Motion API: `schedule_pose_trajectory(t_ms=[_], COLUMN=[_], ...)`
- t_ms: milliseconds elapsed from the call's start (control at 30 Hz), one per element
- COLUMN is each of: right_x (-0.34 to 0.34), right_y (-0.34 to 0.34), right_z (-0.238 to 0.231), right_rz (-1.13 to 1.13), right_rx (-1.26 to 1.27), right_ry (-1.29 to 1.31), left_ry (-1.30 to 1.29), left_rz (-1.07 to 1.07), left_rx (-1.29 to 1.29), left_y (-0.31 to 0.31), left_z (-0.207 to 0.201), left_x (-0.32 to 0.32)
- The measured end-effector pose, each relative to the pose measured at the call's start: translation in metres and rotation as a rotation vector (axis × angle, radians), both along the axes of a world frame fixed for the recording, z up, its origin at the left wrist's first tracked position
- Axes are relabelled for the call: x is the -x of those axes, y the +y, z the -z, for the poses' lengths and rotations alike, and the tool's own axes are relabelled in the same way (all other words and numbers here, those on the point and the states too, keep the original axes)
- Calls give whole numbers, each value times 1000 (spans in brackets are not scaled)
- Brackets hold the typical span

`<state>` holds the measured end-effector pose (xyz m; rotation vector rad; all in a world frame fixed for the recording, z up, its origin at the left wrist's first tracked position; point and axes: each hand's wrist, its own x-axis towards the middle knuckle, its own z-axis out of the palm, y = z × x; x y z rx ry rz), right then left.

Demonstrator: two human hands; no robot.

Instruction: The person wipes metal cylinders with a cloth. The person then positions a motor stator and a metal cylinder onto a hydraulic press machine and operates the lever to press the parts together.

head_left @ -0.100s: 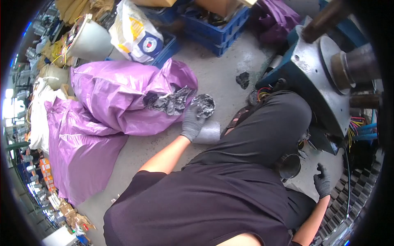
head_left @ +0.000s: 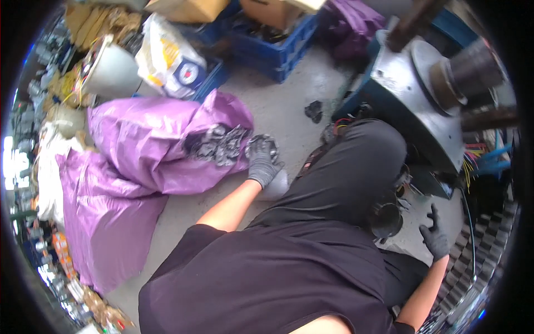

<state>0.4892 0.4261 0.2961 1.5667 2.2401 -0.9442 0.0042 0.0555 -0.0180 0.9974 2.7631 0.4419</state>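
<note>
**Clump under the left hand, beside the purple bag**

Head view: the clump, crumpled in black and silver, lies just above the centre of the frame, at the right side of a pile of similar scraps at the bag's mouth. The gloved left hand reaches up to it from below, fingers laid over its near side; I cannot tell whether they grasp it or only rest on it. Close under this hand is a grey cylinder, partly hidden by the hand and the leg.

The right hand, also gloved, is released, its fingers spread, at the lower right of the frame. Near it, to the left, is a black tub; a dark block pattern fills the frame's right edge.

A second purple bag stands at the left, touching the first. At the upper left are a pale bucket and a white sack with yellow and blue print. A blue crate is at the top centre, and a black scrap lies on the floor below it. A machine with a steel face takes up the upper right, coloured wires at its lower corner.
</note>
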Motion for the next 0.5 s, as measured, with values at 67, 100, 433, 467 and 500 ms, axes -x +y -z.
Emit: schedule_pose_trajectory(t_ms=[67,100,433,467,500], right_x=[18,28,23,14,1], right_y=[-13,-19,-31,-29,-30], right_z=[-13,-18,-7,-11,-19], right_rz=[-170,-210,-219,-162,34], right_rx=[-157,-159,-287,-268,-106], right_ry=[93,126,620,678,897], left_ry=[-122,-151,-660,-898,-890], left_rz=[-78,-136,-435,-767,-564], left_rx=[318,322,-203,-427,-610], left_y=[33,41,45,42,36], left_z=[5,4,14,11,-4], left_x=[11,12,107,115,124])
